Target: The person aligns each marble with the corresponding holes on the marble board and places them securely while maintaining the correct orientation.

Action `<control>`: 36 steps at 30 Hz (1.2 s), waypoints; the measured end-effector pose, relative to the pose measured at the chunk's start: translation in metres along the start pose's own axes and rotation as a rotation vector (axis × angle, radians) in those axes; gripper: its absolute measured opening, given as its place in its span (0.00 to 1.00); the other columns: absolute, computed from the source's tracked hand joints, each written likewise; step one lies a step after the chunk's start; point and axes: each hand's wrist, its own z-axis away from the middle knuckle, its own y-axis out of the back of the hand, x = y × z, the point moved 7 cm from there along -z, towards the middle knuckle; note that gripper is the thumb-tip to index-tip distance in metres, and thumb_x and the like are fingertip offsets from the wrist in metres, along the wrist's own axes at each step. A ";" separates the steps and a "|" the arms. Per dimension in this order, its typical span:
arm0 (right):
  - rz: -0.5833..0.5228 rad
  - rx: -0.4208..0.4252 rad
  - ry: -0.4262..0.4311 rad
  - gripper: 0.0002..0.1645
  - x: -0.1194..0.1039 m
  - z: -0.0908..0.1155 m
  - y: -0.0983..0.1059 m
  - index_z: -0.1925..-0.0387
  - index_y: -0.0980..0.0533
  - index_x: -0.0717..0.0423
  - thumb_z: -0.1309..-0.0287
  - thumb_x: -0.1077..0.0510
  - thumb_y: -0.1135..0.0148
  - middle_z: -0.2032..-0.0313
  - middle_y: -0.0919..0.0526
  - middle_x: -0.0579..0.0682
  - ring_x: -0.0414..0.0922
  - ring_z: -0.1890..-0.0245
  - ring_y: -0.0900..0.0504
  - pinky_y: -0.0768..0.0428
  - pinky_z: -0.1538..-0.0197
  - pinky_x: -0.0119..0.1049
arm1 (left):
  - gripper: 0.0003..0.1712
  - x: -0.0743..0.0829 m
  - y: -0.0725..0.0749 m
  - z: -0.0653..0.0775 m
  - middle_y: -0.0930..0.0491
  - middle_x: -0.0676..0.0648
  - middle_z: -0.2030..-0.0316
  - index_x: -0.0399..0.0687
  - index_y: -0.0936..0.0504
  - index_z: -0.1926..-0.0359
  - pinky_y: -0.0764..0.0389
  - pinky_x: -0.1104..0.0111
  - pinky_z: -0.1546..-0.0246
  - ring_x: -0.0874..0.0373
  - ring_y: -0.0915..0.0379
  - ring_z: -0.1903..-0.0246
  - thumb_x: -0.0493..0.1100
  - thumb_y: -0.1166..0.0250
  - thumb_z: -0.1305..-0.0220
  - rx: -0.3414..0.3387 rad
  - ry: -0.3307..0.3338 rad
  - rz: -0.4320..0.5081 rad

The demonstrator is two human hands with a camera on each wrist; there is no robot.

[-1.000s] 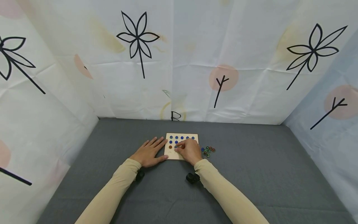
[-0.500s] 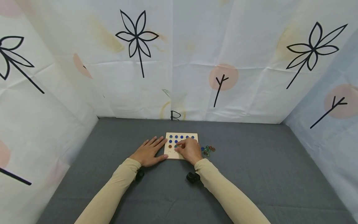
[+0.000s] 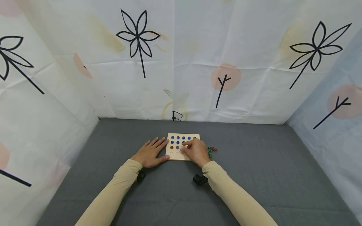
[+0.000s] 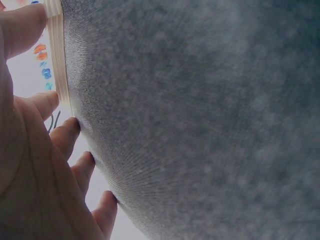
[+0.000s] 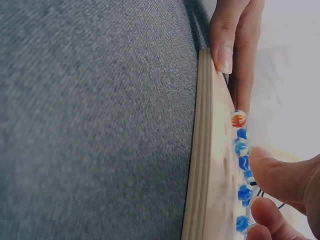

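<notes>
A pale wooden board (image 3: 173, 155) with rows of round hollows lies on the grey cloth, blue marbles set in its back rows. An orange marble (image 3: 171, 147) and a light blue marble (image 3: 177, 147) sit side by side in the row nearer me. My left hand (image 3: 150, 154) lies spread at the board's left side, its thumb on the near corner. Over the board's right half hovers my right hand (image 3: 198, 152); in the right wrist view its thumb (image 5: 280, 175) and fingers are apart with no marble between them. This hand hides part of the board.
Several loose green and reddish marbles (image 3: 212, 150) lie on the grey cloth (image 3: 254, 175) right of the board, partly behind my right hand. White printed fabric (image 3: 192, 47) encloses the back and sides.
My right hand has let go of the light blue marble, which stays in its hollow, and has shifted right, covering some loose marbles. The left hand has stayed put.
</notes>
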 end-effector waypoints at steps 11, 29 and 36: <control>-0.032 0.036 0.039 0.13 0.004 0.008 0.015 0.58 0.11 0.58 0.44 0.57 0.23 0.75 0.16 0.49 0.40 0.81 0.30 0.34 0.79 0.33 | 0.45 0.001 0.000 0.002 0.48 0.43 0.21 0.51 0.47 0.19 0.54 0.43 0.25 0.40 0.57 0.23 0.67 0.48 0.26 0.007 -0.015 0.019; -0.051 0.078 0.041 0.13 0.017 0.021 0.035 0.59 0.10 0.58 0.46 0.58 0.22 0.73 0.20 0.48 0.41 0.76 0.27 0.30 0.75 0.35 | 0.46 -0.007 -0.008 -0.003 0.49 0.46 0.21 0.55 0.48 0.18 0.55 0.44 0.24 0.43 0.58 0.22 0.70 0.50 0.27 0.058 -0.042 0.024; -0.031 0.097 0.041 0.13 0.025 0.025 0.043 0.59 0.10 0.57 0.47 0.59 0.21 0.75 0.22 0.47 0.41 0.75 0.26 0.30 0.74 0.36 | 0.45 -0.003 -0.004 0.000 0.48 0.44 0.21 0.52 0.47 0.19 0.54 0.43 0.25 0.41 0.57 0.22 0.69 0.50 0.26 0.050 -0.045 0.030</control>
